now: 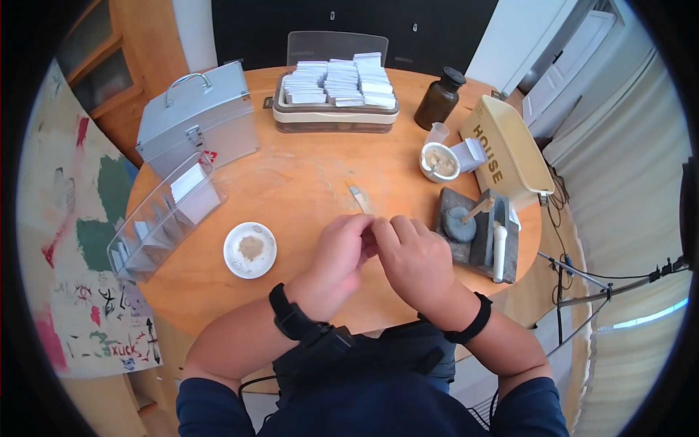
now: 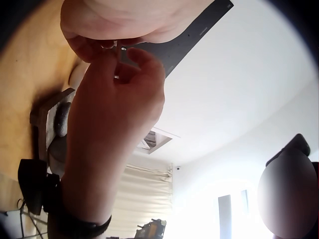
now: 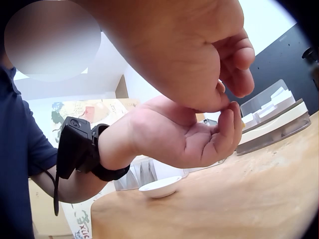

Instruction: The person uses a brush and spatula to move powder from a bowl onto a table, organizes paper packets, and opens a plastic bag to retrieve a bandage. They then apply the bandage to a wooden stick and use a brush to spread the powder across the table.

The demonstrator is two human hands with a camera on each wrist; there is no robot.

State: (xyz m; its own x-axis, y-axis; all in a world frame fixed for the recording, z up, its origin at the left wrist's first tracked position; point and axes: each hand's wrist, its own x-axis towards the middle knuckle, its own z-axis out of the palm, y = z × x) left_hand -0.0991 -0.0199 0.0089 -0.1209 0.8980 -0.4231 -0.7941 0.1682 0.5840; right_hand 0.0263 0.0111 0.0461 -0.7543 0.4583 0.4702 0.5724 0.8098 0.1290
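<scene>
Both hands meet over the near middle of the table, fingertips together. Beyond them pokes a small flat brush [image 1: 356,194] with yellowish bristles and a pale shaft. My left hand [image 1: 341,251] pinches it, palm turned up in the right wrist view. My right hand [image 1: 413,258] bends its fingers over the same spot; in the left wrist view its thumb and forefinger hold a thin pale shaft [image 2: 118,54]. Most of what lies between the fingers is hidden. To the left stands a white dish [image 1: 250,268] with a small heap of beige powder [image 1: 251,248].
At right are a grey stone base [image 1: 460,251] with a round grinder, a white pestle-like stick [image 1: 499,253], a white cup of powder [image 1: 440,163] and a cream HOUSE bin [image 1: 510,156]. Behind stand a brown bottle [image 1: 437,102], a box of paper packets [image 1: 336,120] and a metal case [image 1: 196,120].
</scene>
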